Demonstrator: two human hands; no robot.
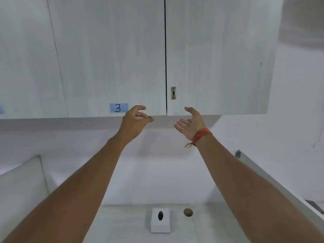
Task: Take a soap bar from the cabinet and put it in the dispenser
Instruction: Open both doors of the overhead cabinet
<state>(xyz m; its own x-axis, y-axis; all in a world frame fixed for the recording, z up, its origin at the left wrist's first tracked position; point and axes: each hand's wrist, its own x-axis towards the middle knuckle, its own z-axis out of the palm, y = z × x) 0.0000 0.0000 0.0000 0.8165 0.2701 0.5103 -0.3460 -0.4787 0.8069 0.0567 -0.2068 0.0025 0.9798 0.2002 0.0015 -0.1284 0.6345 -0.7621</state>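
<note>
A white wall cabinet with two shut doors fills the upper view; a dark gap runs between the doors. My left hand is raised to the lower edge of the left door, fingers curled and empty. Under the right door's lower edge, my right hand is palm-up with fingers spread, a red thread band on its wrist. A white box-shaped dispenser with a dark oval slot on top stands on the counter below. No soap bar is visible.
A blue label marked 3 is stuck on the left door. A metal keyhole sits on the right door. A small round brown object lies on the counter right of the dispenser. White panels stand at left and right.
</note>
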